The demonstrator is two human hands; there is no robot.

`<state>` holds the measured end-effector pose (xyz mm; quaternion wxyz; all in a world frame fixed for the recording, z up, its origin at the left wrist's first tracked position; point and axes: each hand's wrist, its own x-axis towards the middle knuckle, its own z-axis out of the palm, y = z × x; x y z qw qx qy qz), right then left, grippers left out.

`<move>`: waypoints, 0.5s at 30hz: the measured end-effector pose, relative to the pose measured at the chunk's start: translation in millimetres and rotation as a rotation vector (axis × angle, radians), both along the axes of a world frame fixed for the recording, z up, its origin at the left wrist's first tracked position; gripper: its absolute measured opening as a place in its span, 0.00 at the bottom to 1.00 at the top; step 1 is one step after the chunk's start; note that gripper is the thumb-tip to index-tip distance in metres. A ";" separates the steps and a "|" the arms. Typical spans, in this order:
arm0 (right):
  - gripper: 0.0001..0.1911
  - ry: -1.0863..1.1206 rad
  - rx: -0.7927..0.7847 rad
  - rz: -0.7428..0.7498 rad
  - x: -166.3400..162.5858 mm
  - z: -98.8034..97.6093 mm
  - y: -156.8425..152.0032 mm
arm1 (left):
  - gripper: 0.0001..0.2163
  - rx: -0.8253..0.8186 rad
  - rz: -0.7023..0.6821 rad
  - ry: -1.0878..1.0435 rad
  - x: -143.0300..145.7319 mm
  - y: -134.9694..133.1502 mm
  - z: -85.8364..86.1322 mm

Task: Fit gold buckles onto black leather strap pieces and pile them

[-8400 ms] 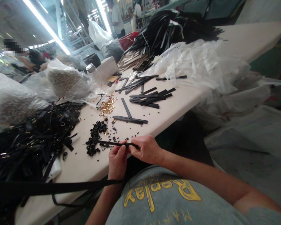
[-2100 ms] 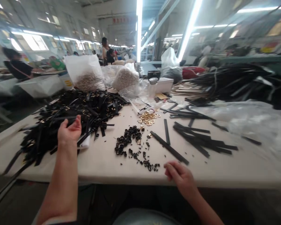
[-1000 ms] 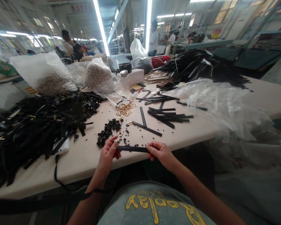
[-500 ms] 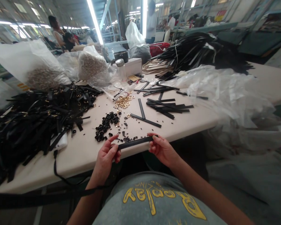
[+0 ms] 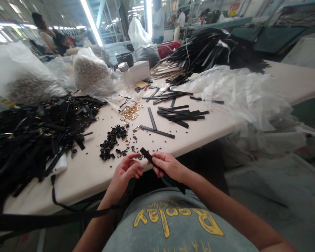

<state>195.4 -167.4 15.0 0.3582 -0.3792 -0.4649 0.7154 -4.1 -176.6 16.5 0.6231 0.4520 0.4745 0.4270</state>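
A flat black strap is gripped in my right hand, thumb on top. One end of it points up and left over the table edge; the other runs down under my palm toward my shirt. My left hand is just left of that upper end, its fingers loosely curled and apart, with nothing seen in them. Beyond my hands lie a heap of small black loops, a pile of gold buckles and two loose black straps, one long and one more upright.
A big heap of black straps with gold buckles covers the table's left. More cut straps lie right of centre. Clear plastic sheeting hangs over the right edge. Farther back stand filled plastic bags and a glass jar. Several people are behind.
My left hand has let go of the strap. My right hand has moved left and turned, so the strap now slants instead of stretching between both hands. The view has shifted slightly.
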 end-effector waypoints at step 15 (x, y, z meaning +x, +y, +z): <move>0.08 -0.594 0.480 -0.139 -8.1 -0.7 -16.2 | 0.10 -0.149 0.117 -0.083 2.7 -4.4 -7.5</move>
